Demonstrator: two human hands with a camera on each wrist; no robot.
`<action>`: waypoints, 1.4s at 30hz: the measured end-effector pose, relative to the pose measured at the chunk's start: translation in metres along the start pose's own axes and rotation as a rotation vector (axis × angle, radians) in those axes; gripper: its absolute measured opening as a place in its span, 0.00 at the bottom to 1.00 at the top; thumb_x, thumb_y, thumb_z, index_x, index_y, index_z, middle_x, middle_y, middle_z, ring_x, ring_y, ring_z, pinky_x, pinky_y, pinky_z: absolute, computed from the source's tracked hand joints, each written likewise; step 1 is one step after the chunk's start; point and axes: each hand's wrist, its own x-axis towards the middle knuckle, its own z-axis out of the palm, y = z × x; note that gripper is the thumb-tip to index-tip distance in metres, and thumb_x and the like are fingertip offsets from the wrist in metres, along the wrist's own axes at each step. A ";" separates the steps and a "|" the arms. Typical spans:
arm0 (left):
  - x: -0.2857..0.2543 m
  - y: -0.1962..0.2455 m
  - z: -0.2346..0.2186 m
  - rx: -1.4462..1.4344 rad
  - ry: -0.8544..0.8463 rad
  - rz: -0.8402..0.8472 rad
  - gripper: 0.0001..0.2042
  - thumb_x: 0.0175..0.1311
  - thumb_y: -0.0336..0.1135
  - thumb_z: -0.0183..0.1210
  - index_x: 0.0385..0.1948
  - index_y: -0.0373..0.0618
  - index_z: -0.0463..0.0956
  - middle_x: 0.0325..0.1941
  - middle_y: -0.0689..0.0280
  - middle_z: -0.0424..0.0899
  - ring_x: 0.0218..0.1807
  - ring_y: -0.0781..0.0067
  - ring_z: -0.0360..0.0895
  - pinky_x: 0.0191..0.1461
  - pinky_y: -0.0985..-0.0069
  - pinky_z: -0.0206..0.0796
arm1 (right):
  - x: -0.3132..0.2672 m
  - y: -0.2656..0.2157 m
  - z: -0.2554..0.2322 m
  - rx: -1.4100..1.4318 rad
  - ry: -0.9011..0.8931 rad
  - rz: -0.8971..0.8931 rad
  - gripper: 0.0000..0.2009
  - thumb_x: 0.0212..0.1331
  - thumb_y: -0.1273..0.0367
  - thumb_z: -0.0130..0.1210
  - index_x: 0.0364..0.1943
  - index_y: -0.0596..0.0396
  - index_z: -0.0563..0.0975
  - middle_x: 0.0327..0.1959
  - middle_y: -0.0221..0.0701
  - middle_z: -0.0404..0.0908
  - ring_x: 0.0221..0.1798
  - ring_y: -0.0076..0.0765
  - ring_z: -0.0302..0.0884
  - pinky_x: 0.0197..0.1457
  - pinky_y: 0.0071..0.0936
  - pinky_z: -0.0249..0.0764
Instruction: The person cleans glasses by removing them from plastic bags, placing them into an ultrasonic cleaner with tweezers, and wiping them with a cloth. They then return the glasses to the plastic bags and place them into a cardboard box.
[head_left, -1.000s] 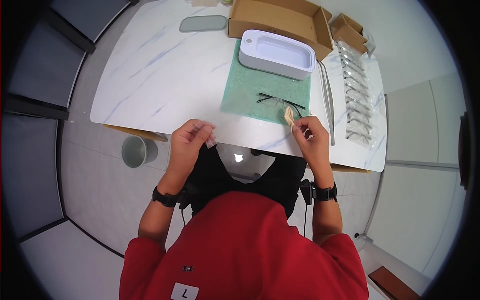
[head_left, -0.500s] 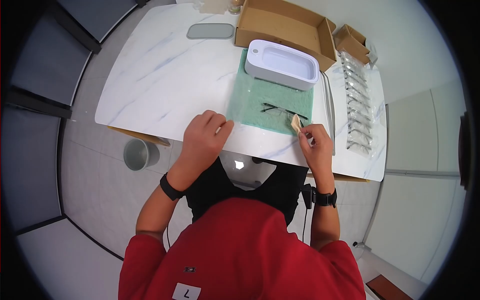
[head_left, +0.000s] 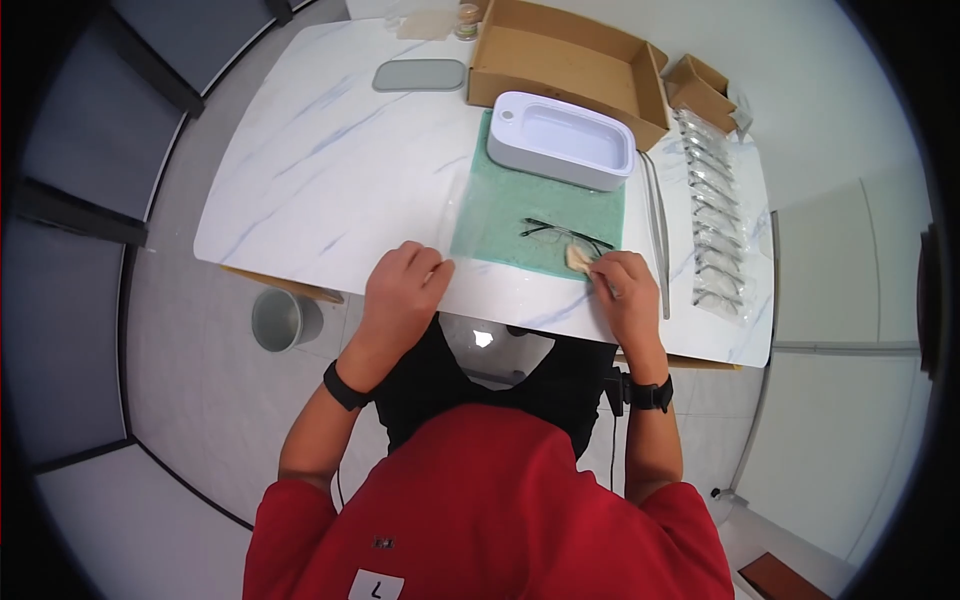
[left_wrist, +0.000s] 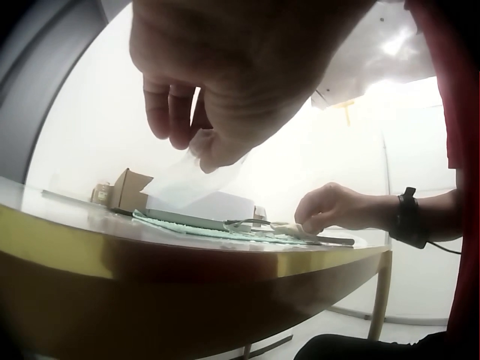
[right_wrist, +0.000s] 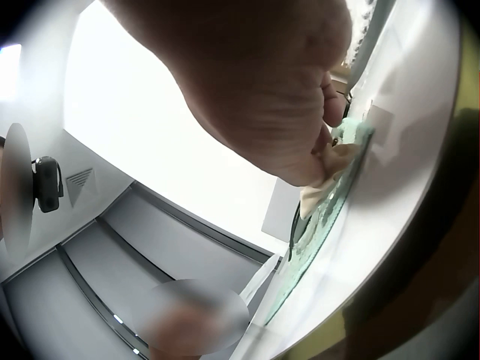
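Observation:
My left hand point(head_left: 402, 298) pinches a clear plastic bag point(left_wrist: 184, 180) just above the table's front edge. In the head view that bag shows only faintly, over the left side of the green towel point(head_left: 500, 245). A folded beige cloth point(head_left: 577, 259) is pinched in my right hand point(head_left: 630, 292), low over the towel's front right corner. Right by the cloth lies a pair of dark-framed glasses point(head_left: 556, 229) with its temples toward the back; cloth and fingers overlap its right end. Behind the glasses, a pale lilac tub-shaped cleaner point(head_left: 560, 165) stands on the towel.
A cardboard tray point(head_left: 490, 85) stands behind the cleaner, a smaller carton point(head_left: 700, 90) at its right. Several bagged glasses point(head_left: 715, 230) line the right side. Long metal tongs point(head_left: 657, 240) lie beside the towel. A grey lid point(head_left: 420, 75) is back left; a bin point(head_left: 283, 320) stands on the floor.
My left hand has turned palm-down and moved slightly right, the bag now spread out ahead of it over the towel. The cloth in my right hand has dropped lower beside the glasses.

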 end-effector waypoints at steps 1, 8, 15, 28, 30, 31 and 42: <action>-0.001 0.000 0.000 -0.051 0.016 -0.048 0.10 0.41 0.24 0.62 0.30 0.40 0.79 0.32 0.64 0.77 0.36 0.65 0.77 0.36 0.70 0.70 | 0.000 0.000 0.001 -0.011 -0.005 -0.009 0.08 0.50 0.78 0.66 0.34 0.55 0.82 0.39 0.34 0.83 0.43 0.44 0.81 0.46 0.36 0.78; -0.002 0.000 0.000 -0.559 0.166 -0.512 0.05 0.54 0.20 0.66 0.29 0.38 0.80 0.29 0.63 0.79 0.30 0.71 0.75 0.35 0.76 0.68 | -0.003 -0.003 -0.007 0.025 0.028 0.025 0.09 0.51 0.74 0.66 0.38 0.54 0.83 0.41 0.33 0.82 0.45 0.43 0.79 0.47 0.37 0.78; -0.014 -0.013 0.000 -0.985 0.291 -0.908 0.04 0.70 0.25 0.58 0.35 0.36 0.81 0.34 0.69 0.80 0.32 0.82 0.72 0.36 0.81 0.66 | -0.006 0.008 -0.023 0.003 0.153 0.117 0.10 0.52 0.74 0.66 0.40 0.56 0.83 0.42 0.35 0.82 0.47 0.47 0.79 0.49 0.38 0.77; -0.016 -0.013 0.010 -1.279 0.345 -1.042 0.09 0.73 0.28 0.55 0.47 0.35 0.79 0.41 0.62 0.84 0.42 0.75 0.79 0.42 0.79 0.72 | -0.022 0.074 -0.030 -0.280 0.018 0.468 0.22 0.55 0.69 0.65 0.55 0.60 0.76 0.48 0.46 0.78 0.48 0.56 0.79 0.50 0.44 0.78; -0.019 -0.018 0.016 -1.247 0.338 -1.050 0.08 0.73 0.29 0.56 0.46 0.35 0.79 0.40 0.62 0.84 0.41 0.76 0.79 0.42 0.79 0.71 | -0.019 0.080 -0.028 -0.296 0.003 0.448 0.22 0.56 0.68 0.64 0.55 0.60 0.76 0.47 0.47 0.78 0.45 0.58 0.80 0.47 0.44 0.78; -0.022 -0.020 0.019 -1.229 0.332 -1.060 0.08 0.72 0.29 0.57 0.45 0.35 0.79 0.39 0.63 0.84 0.41 0.77 0.79 0.42 0.80 0.71 | -0.016 0.082 -0.028 -0.300 -0.013 0.446 0.21 0.56 0.68 0.64 0.54 0.60 0.76 0.46 0.47 0.78 0.44 0.58 0.80 0.46 0.45 0.79; -0.025 -0.020 0.035 -1.272 0.268 -1.049 0.08 0.71 0.31 0.59 0.43 0.36 0.79 0.37 0.65 0.84 0.39 0.77 0.80 0.42 0.79 0.70 | 0.002 0.051 -0.029 -0.276 0.128 0.159 0.17 0.54 0.72 0.66 0.50 0.56 0.80 0.46 0.40 0.79 0.50 0.49 0.77 0.51 0.41 0.76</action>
